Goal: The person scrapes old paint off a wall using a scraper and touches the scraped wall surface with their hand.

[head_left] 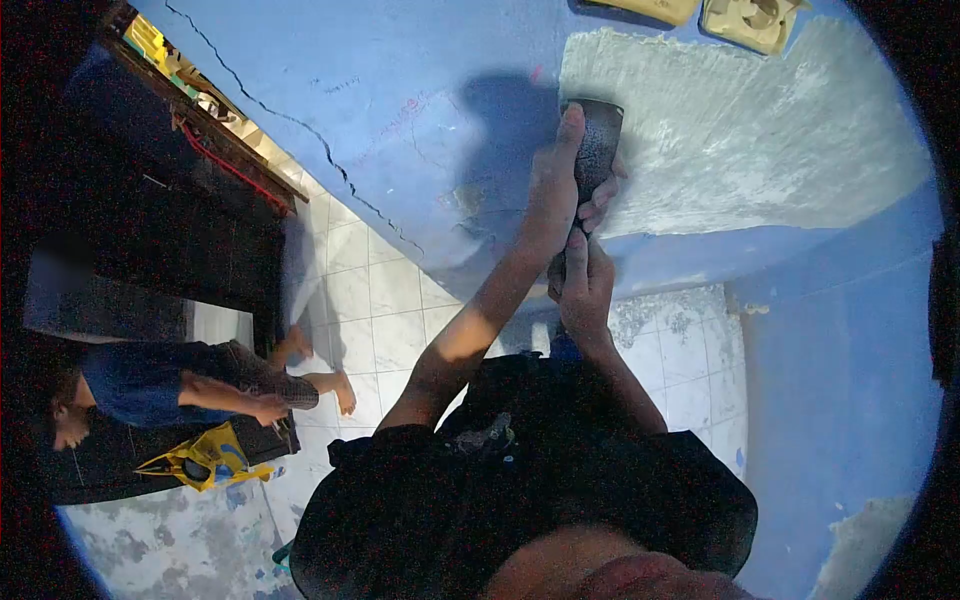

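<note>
Dark-grey, speckled, oblong tool [600, 138]: my left hand [556, 182] and right hand [587, 282] curl tight round it, beside streaky grey-white plaster [745, 135]

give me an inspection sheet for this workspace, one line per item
Surface: blue wall, cracked, with a pale grey patch
Job's things: dark tool at the patch's left edge; wall contact unclear
Clutter: yellow bag at left
Hands: left hand grips the tool's broad part, right hand its narrow end
Cables: red strand, possibly a cable
Surroundings: tiled floor; another person beside the bag
</note>
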{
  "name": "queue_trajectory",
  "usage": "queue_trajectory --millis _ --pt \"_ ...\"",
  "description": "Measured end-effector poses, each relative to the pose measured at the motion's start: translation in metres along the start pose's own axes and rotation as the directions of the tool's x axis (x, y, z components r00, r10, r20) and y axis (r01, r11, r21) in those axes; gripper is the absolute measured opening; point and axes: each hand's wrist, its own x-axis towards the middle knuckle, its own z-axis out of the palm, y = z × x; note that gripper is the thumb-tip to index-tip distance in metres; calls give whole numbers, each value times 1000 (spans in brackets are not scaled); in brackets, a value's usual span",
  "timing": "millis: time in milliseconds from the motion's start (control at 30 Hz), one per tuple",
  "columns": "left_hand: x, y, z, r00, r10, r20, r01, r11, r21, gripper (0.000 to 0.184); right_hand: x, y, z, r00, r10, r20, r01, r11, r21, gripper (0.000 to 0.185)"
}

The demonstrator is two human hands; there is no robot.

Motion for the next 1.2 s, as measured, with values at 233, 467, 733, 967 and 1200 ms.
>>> queue_trajectory --millis 233,467,733,967,1200 --pt "-3 -14 -2 999 17 -34 -17 1000 -2 70 -5 10 -8 1000 14 15 -13 998 -63 32" --pt "-4 -7 3 999 -26 -33 25 999 -25 68 -7 6 -9 999 16 -30 -23 975 -222 27" --pt "-8 -3 5 996 -44 -78 45 999 14 70 -7 -1 -2 998 -48 -50 38 982 -187 32" --pt "-9 0 3 996 -65 -54 65 998 -5 70 -13 -7 1 998 -11 -59 3 990 -139 34" --pt "-14 0 2 996 -59 -63 61 998 26 70 -19 -7 5 996 -34 -88 19 986 -165 36"
